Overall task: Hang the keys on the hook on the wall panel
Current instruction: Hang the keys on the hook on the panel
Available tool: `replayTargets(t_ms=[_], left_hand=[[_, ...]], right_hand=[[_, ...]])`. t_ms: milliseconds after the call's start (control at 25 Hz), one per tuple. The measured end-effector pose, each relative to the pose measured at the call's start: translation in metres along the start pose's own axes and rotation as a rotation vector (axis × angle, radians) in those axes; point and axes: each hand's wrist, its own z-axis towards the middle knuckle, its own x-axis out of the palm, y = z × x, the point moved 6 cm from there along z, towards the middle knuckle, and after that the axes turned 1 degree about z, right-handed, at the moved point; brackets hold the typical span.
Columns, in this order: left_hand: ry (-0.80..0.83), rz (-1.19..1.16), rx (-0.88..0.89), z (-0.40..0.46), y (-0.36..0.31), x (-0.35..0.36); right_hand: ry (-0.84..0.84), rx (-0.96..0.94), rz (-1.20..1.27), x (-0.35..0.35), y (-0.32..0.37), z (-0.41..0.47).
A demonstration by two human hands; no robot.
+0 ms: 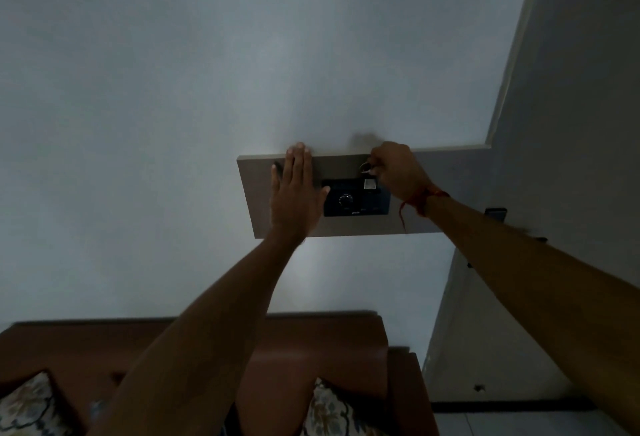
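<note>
A grey wall panel (256, 193) is fixed to the pale wall, with a black switch plate (356, 202) and a round dial on it. My right hand (394, 169) is closed around the keys at the panel's upper edge; a metal key ring (364, 167) and a small tag (370, 184) show just left of the fingers. The hook itself is hidden behind the ring and hand. My left hand (294, 193) lies flat and open against the panel's left half, fingers together and pointing up.
A wooden headboard (311, 338) runs along the bottom, with patterned cushions (31, 404) in front of it. A grey side wall (571, 89) meets the panel on the right, carrying small dark fittings (497, 212).
</note>
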Motion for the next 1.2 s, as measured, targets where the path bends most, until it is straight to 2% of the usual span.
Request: replayTargets(t_ms=[200, 360, 480, 600, 880, 1000, 1120, 1200], left_hand=[[0.027, 0.008, 0.002, -0.002, 0.002, 0.002], [0.033, 0.008, 0.002, -0.002, 0.003, 0.0], [0.041, 0.014, 0.003, -0.003, 0.003, -0.001], [0.045, 0.008, 0.004, -0.002, 0.003, -0.001], [0.042, 0.015, 0.005, -0.001, 0.003, 0.003], [0.036, 0.021, 0.016, -0.001, 0.005, 0.002], [0.022, 0.021, 0.043, -0.001, 0.007, 0.001], [0.026, 0.032, 0.044, -0.002, 0.007, 0.001]], right_hand=[[-0.055, 0.011, 0.035, 0.005, 0.0, -0.006], [-0.186, 0.133, 0.245, 0.001, -0.009, -0.012], [-0.215, 0.251, 0.432, -0.001, -0.014, -0.014], [-0.216, 0.24, 0.503, -0.005, -0.009, -0.01], [-0.2, 0.019, 0.286, 0.005, 0.027, -0.009], [-0.194, 0.035, 0.338, 0.006, 0.025, -0.008], [-0.367, 0.113, 0.323, -0.012, 0.006, -0.007], [-0.398, 0.146, 0.316, -0.018, -0.006, -0.01]])
